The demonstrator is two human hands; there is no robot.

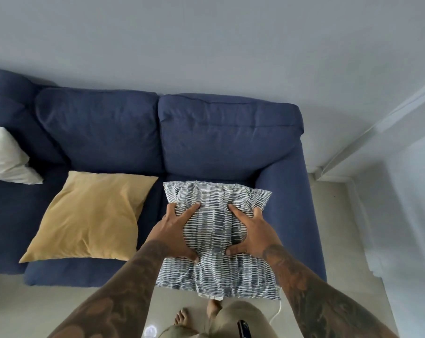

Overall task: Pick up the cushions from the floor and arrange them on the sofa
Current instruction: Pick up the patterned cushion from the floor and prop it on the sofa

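Note:
A blue-and-white striped cushion [216, 230] is held over the right seat of the navy sofa [231, 132], beside its right armrest. My left hand [176, 230] grips the cushion's left side and my right hand [251, 231] grips its right side, thumbs pressed into the fabric. The cushion's lower edge hangs past the sofa's front edge. A yellow cushion [92, 215] lies flat on the middle seat. A white cushion [7, 158] leans at the far left of the sofa, cut off by the frame edge.
The sofa stands against a pale wall. Beige floor [352, 240] runs to the right of the armrest, with a white baseboard [328, 175] at the corner. My bare feet [182, 317] stand close to the sofa's front. A white cable [277, 313] lies by them.

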